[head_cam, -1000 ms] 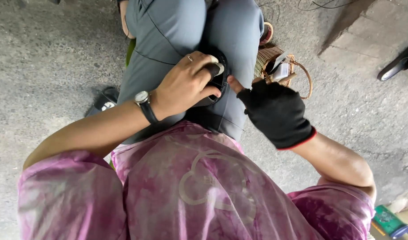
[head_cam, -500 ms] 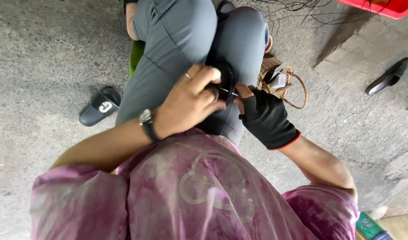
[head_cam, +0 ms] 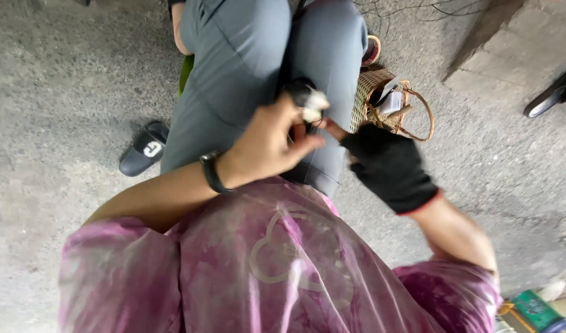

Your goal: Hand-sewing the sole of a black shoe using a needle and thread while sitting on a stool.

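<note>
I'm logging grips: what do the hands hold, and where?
The left hand pinches a small black-and-white object by its lower end; the gloved right hand touches beside it, hold unclear.

A black slipper [head_cam: 144, 149] lies on grey concrete floor [head_cam: 61, 92] — wicker basket [head_cam: 381, 98] opposite.

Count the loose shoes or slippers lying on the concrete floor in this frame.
2. A black slide sandal lies on the floor left of the grey trouser legs, and a dark shoe is partly cut off at the right edge. Others may be hidden beneath the legs or outside the frame.
</note>
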